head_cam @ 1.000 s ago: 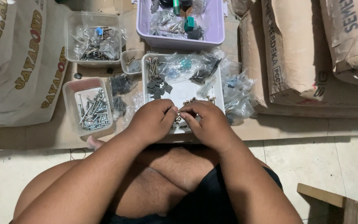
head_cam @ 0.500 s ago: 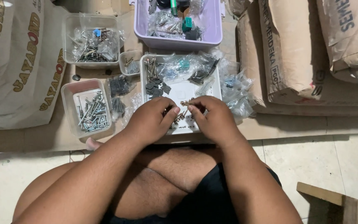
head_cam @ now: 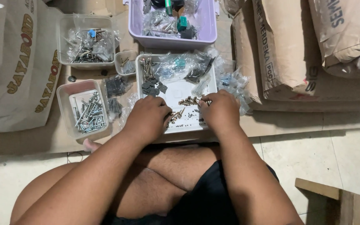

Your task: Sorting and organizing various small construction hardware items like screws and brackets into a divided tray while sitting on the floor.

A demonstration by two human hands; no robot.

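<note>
Both hands are seen over a white tray [head_cam: 180, 89] set on cardboard on the floor. The left hand [head_cam: 148, 118] is curled, fingertips touching a small cluster of brass screws [head_cam: 176, 114] on the tray bottom; whether any are pinched cannot be told. The right hand [head_cam: 219, 110] is closed on a row of screws [head_cam: 190, 101], held at the fingertips. The hands are near each other, not touching. Dark clips [head_cam: 151, 87] and plastic bags [head_cam: 184, 66] are lying in the tray's far half. A tub of nails [head_cam: 86, 112] is seen left of the tray, a purple bin [head_cam: 171, 39] beyond it, paper sacks [head_cam: 288, 50] to the right.
</note>
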